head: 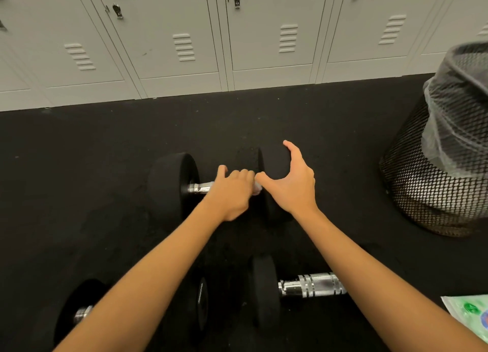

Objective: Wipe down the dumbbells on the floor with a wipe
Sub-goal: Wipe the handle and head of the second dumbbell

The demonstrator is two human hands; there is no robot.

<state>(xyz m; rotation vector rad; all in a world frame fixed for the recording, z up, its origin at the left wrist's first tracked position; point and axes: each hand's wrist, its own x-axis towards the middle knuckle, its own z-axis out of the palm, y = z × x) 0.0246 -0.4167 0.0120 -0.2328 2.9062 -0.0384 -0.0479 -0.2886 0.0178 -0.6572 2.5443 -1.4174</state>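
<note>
Two hands on the far dumbbell [184, 185]: left hand [232, 193] grip curled round its chrome handle with what looks like the wipe [257, 189] bunched inside, right hand [293, 182] spread open, likely steadying the right head [260, 164]; twist along the knurling, don't skim.

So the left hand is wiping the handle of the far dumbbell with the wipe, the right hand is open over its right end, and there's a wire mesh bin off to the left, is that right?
Nearly. The wire mesh bin stands to the right, not the left, as the head view shows. The rest holds: the left hand wipes the far dumbbell handle with the wipe, and the right hand is open over its right end.
</note>
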